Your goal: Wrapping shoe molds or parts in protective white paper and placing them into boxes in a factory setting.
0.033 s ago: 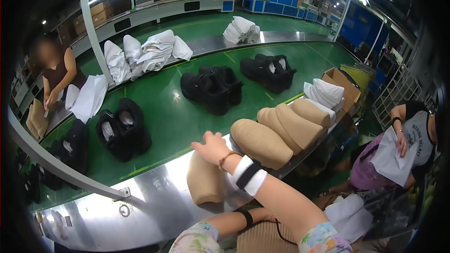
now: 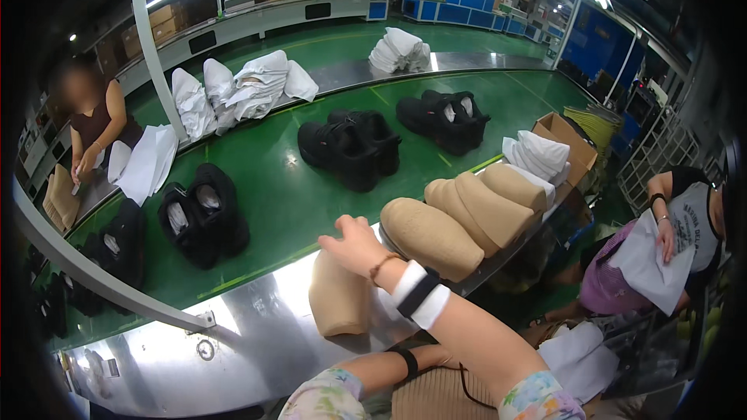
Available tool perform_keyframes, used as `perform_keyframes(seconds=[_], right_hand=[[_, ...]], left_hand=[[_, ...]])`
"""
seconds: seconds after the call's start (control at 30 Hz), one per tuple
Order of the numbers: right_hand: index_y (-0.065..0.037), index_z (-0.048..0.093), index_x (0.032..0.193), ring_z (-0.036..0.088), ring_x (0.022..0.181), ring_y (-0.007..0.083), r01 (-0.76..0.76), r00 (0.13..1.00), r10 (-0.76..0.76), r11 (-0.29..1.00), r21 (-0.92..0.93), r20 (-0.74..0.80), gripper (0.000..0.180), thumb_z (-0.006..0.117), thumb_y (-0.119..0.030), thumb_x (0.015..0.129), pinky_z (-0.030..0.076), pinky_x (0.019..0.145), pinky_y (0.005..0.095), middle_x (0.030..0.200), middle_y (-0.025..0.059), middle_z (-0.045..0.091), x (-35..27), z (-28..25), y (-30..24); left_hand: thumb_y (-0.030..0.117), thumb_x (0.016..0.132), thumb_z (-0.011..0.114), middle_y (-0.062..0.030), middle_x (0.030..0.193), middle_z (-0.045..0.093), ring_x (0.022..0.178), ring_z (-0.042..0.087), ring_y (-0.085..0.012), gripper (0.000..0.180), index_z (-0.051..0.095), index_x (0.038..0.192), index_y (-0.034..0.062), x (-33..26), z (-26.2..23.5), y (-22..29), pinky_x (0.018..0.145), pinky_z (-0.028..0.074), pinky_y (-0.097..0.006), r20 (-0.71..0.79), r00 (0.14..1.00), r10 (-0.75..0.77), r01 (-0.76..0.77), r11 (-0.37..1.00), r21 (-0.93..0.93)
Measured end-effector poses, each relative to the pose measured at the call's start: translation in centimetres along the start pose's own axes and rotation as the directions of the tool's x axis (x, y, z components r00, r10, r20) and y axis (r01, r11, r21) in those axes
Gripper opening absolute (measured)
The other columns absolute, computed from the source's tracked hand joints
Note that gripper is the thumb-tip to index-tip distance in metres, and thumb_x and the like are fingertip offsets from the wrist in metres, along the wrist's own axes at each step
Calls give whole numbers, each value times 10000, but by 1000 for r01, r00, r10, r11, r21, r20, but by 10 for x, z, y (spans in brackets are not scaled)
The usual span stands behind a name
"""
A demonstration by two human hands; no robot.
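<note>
Shiny metal table [image 2: 257, 358] bears a smooth, rounded tan form [image 2: 338, 305]

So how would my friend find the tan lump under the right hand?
Find the green surface, then the shiny metal ledge along its near edge. There, the tan lump has the person's right hand over its top. Unlike the nearby tan lumps grouped to its right, it sits apart.

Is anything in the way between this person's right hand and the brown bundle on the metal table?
Nothing visible: the right hand is right at the upper end of the brown bundle. Whether it touches is unclear.
</note>
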State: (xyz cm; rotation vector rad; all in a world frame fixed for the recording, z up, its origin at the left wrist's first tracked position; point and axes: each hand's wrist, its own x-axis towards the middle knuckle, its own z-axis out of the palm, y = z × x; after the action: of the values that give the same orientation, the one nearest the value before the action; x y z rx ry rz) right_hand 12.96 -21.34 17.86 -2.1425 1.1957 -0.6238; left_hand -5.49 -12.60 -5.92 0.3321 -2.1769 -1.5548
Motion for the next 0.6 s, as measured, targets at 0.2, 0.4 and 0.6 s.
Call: perform_keyframes(seconds=[0.2, 0.4, 0.6], right_hand=[[12, 599, 897, 574, 699, 150, 214, 962, -253, 931, 296, 99, 156, 601, -109, 797, 459, 626, 264, 798, 103, 599, -143, -134, 16], [-25, 551, 952, 527, 738, 107, -391, 915, 338, 875, 285, 218, 231, 601, -205, 816, 454, 647, 249, 841, 48, 559, -319, -155, 204], [-23, 540, 811, 461, 732, 82, -319, 935, 349, 760, 567, 58, 145, 540, -163, 850, 392, 650, 211, 758, 1, 506, -326, -135, 197]], left_hand=[[417, 856, 519, -144, 1187, 534, 1107, 491, -229, 511, 518, 1187, 27, -6, -12, 44, 935, 372, -329, 3, 991, -132, 132, 991, -29], [616, 789, 462, -195, 1092, 579, 1031, 549, -281, 724, 535, 1154, -5, 7, -36, 135, 887, 416, -322, 197, 886, -419, 429, 903, -10], [572, 810, 465, -199, 1082, 579, 1018, 548, -305, 669, 540, 1144, -3, 8, -33, 142, 879, 419, -340, 163, 883, -439, 436, 898, 60]])
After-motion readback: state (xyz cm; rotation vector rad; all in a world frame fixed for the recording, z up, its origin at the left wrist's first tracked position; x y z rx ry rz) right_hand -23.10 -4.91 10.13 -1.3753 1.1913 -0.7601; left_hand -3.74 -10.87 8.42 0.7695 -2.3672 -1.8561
